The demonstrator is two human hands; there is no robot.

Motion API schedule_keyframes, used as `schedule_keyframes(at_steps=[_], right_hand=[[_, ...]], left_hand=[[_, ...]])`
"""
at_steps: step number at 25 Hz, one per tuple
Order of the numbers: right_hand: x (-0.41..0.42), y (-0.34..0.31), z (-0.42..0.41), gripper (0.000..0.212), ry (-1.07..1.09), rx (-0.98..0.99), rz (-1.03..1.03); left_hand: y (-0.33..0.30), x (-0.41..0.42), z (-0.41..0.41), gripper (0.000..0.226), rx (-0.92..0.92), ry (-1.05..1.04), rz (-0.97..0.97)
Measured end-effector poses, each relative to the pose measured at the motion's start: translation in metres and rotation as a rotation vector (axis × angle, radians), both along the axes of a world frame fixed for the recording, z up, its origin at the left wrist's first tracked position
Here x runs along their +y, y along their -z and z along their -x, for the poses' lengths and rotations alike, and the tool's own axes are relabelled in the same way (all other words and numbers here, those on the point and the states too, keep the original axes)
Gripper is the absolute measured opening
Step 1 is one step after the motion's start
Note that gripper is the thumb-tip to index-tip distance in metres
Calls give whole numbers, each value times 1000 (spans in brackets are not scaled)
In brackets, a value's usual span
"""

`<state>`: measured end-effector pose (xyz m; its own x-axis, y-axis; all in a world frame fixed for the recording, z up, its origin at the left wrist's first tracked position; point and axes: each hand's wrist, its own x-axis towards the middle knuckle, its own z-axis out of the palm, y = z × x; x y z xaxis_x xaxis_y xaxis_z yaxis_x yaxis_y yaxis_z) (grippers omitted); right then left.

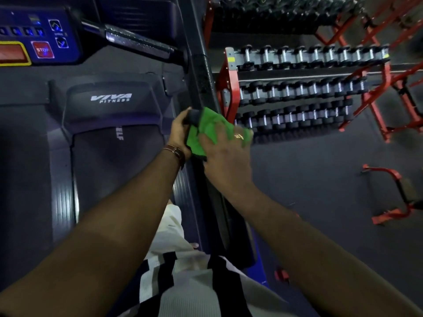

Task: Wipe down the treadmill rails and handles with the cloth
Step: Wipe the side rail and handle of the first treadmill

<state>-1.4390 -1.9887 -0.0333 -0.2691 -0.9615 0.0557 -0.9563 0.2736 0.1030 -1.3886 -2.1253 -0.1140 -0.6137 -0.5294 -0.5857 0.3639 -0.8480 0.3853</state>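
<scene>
A green cloth is bunched over the end of the treadmill's black right side rail. My left hand grips the rail's rounded end from the left, beside the cloth. My right hand holds the cloth against the rail from the right, its fingers curled into the fabric. A silver-and-black front handle runs from the console to the rail. The rail below the cloth is partly hidden by my hands.
The console with a red stop button sits at top left above the motor cover and belt. A red dumbbell rack stands close on the right, with more red frames on the floor.
</scene>
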Motion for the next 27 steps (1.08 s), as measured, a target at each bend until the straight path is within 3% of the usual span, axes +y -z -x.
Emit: schedule_keyframes(at_steps=[2, 4, 5, 7, 9, 11, 13, 15, 17, 19, 21, 23, 24, 27], right_hand=[[-19, -6, -15, 45, -89, 154, -116], [-10, -1, -16, 46, -381, 341, -259], [-2, -4, -10, 44, -471, 340, -298], [-8, -12, -9, 44, -397, 314, -327], [-26, -15, -29, 54, -325, 434, -460], [-30, -11, -46, 57, -469, 575, -616], [-25, -16, -36, 46, -599, 487, -623], [-28, -21, -27, 42, -491, 414, -587], [-26, -18, -46, 52, -441, 624, -684], [-16, -5, -67, 57, -563, 763, -910], [-11, -8, -59, 46, -688, 628, -947], [-16, -21, -42, 39, -654, 456, -883], [-18, -19, -40, 41, -600, 485, -828], [-4, 2, -67, 52, -568, 807, -947]], left_hand=[[2, 3, -8, 57, 19, -2, -59], [-1, 4, -13, 74, 13, 35, -89], [-3, 5, -15, 80, 16, 70, -80], [1, 6, -20, 87, 9, 124, -64], [7, 4, -27, 84, -13, 175, -39], [10, -3, -30, 79, -43, 236, 5], [9, -12, -29, 81, -89, 290, 41], [13, -16, -24, 87, -141, 323, 51], [20, -17, -22, 77, -168, 319, 70], [19, -17, -22, 65, -172, 347, 72], [12, -16, -21, 61, -191, 400, 133], [5, -13, -18, 48, -229, 414, 197], [2, -12, -17, 42, -230, 407, 192], [4, -10, -16, 46, -219, 384, 197]])
